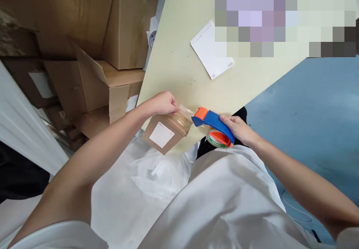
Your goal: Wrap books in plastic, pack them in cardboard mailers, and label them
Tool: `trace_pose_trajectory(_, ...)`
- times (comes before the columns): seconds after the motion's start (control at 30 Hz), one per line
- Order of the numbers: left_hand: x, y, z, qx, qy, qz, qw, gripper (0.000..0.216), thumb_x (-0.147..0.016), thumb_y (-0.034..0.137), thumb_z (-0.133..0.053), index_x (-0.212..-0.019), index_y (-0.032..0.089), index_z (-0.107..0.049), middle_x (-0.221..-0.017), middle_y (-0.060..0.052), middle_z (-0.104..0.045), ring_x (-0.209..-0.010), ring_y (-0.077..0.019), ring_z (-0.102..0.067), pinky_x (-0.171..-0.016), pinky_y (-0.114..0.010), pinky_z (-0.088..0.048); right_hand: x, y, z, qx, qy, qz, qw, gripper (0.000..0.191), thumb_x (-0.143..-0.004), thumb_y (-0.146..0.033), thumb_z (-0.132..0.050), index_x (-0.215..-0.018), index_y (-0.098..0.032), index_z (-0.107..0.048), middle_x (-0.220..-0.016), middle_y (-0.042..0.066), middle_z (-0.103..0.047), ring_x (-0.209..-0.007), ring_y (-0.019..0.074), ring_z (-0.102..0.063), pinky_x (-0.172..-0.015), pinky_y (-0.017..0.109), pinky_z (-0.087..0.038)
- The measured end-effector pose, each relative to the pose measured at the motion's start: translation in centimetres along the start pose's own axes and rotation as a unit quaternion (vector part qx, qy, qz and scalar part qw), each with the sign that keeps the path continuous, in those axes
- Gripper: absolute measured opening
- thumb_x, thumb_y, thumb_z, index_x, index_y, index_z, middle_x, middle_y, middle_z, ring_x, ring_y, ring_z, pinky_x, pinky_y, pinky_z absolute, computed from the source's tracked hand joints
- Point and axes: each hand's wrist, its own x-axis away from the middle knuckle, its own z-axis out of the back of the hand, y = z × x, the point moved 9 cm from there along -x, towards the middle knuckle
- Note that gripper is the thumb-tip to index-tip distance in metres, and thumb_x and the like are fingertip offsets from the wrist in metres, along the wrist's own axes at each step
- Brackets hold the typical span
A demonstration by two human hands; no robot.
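Note:
A small brown cardboard box with a white label on its side sits at the near edge of the table. Over its top, my left hand is closed, its fingertips pinching a strip of clear packing tape. The strip runs across the box top toward a blue and orange tape dispenser. My right hand grips the dispenser by its blue body, just right of the box. A tape roll hangs under the dispenser. The fingers beneath the dispenser are partly hidden.
White printed sheets lie on the pale table. Large cardboard boxes are stacked at left, with an open carton among them. White plastic bags fill the space below the table edge. The top right is pixelated.

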Motion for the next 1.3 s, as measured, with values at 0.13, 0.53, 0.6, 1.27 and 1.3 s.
trace_pose_trajectory(0.13,-0.6,-1.5,0.9,-0.111,0.046,0.029,0.992,0.016,-0.063,0.035,-0.061,-0.056,0.023,-0.067,-0.061,-0.003,-0.065,-0.061,-0.0189,-0.058,-0.054,-0.027,-0.039,0.6,4.1,0.1,-0.03,0.003,-0.049,0.998,0.054,-0.071,-0.068,-0.061,-0.074,-0.015,-0.072,-0.062,0.005,-0.069,-0.055,0.016,-0.06,-0.051,0.025,-0.046)
trace_pose_trajectory(0.53,-1.8,0.1,-0.9,-0.288,0.109,-0.018,0.951,0.027,-0.06,0.044,-0.066,-0.07,0.019,-0.07,-0.064,-0.012,-0.064,-0.077,-0.0323,-0.063,-0.066,-0.039,-0.044,0.6,8.3,-2.6,-0.083,-0.003,-0.083,0.993,0.05,-0.077,-0.062,-0.06,-0.073,-0.014,-0.071,-0.062,0.005,-0.069,-0.05,0.0139,-0.058,-0.046,0.024,-0.044)
trace_pose_trajectory(0.6,-1.4,0.3,-1.4,-0.292,0.122,-0.029,0.948,0.033,-0.062,0.046,-0.067,-0.081,0.019,-0.071,-0.067,-0.013,-0.065,-0.082,-0.0337,-0.062,-0.071,-0.041,-0.044,0.6,8.2,-2.8,-0.088,0.0,-0.08,0.993,0.05,-0.076,-0.063,-0.06,-0.073,-0.014,-0.071,-0.063,0.005,-0.07,-0.051,0.0142,-0.059,-0.046,0.024,-0.045)
trace_pose_trajectory(1.27,3.1,-8.4,-5.3,-0.003,0.161,-0.212,0.964,0.064,-0.063,0.061,-0.067,-0.117,0.028,-0.063,-0.13,-0.006,-0.06,-0.124,-0.0281,-0.05,-0.097,-0.035,-0.041,-0.6,4.3,-4.5,-0.103,-0.017,-0.084,0.991,0.033,-0.089,-0.047,-0.051,-0.092,-0.02,-0.07,-0.088,0.006,-0.075,-0.082,0.0216,-0.07,-0.074,0.033,-0.058)
trace_pose_trajectory(1.3,3.1,-9.4,-5.1,0.024,0.175,-0.191,0.966,0.064,-0.062,0.061,-0.068,-0.117,0.028,-0.063,-0.128,-0.005,-0.061,-0.121,-0.0277,-0.052,-0.095,-0.034,-0.042,-1.2,2.9,-4.8,-0.091,-0.025,-0.074,0.993,0.032,-0.09,-0.046,-0.049,-0.094,-0.021,-0.069,-0.09,0.005,-0.075,-0.084,0.0215,-0.07,-0.076,0.034,-0.057)
